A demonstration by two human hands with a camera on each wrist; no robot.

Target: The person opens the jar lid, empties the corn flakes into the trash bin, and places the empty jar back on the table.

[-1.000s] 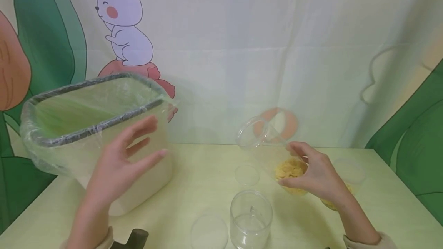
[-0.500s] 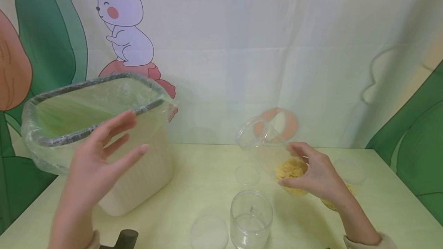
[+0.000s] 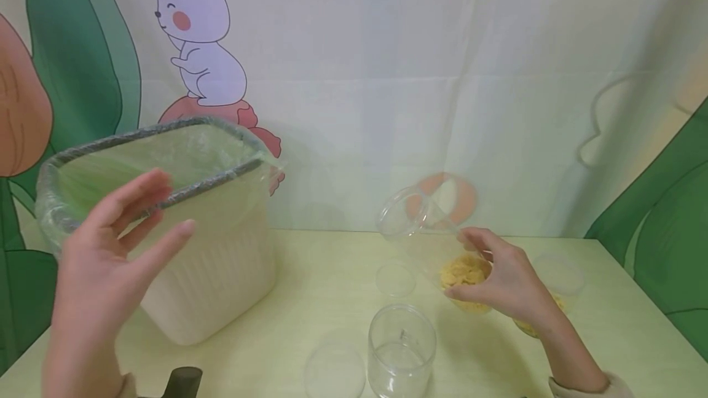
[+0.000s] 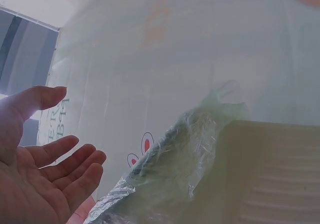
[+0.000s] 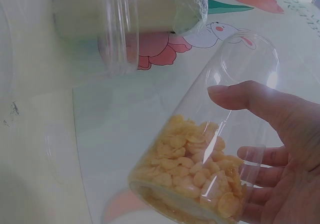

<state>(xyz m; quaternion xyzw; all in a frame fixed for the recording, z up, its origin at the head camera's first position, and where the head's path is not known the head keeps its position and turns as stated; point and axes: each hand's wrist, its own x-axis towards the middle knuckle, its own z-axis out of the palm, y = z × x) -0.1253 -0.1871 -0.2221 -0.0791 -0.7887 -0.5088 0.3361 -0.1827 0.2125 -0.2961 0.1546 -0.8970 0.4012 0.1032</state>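
Note:
My right hand [image 3: 506,275] grips a clear jar [image 5: 225,78] with yellow flakes [image 3: 466,278], which look like cornflakes, in its lower part. The jar leans left in the head view, its mouth up and the flakes gathered at the base. Thumb and fingers wrap its side in the right wrist view. My left hand [image 3: 102,263] is raised in front of the bin [image 3: 221,263], fingers spread and loosely bent, with nothing in them. From the left wrist view [image 4: 45,179] too, the left hand is apart from the bin's plastic liner [image 4: 185,149].
A clear jar [image 3: 401,349] without flakes stands at the table's front. Clear round lids lie left of it [image 3: 334,370], behind it [image 3: 395,279] and at the right [image 3: 558,272]. Another container with flakes [image 3: 528,327] is partly hidden by my right wrist. A printed curtain [image 3: 343,78] hangs behind the table.
My left hand has moved left across the front of the bin, staying empty. The right hand and the tilted jar have hardly moved.

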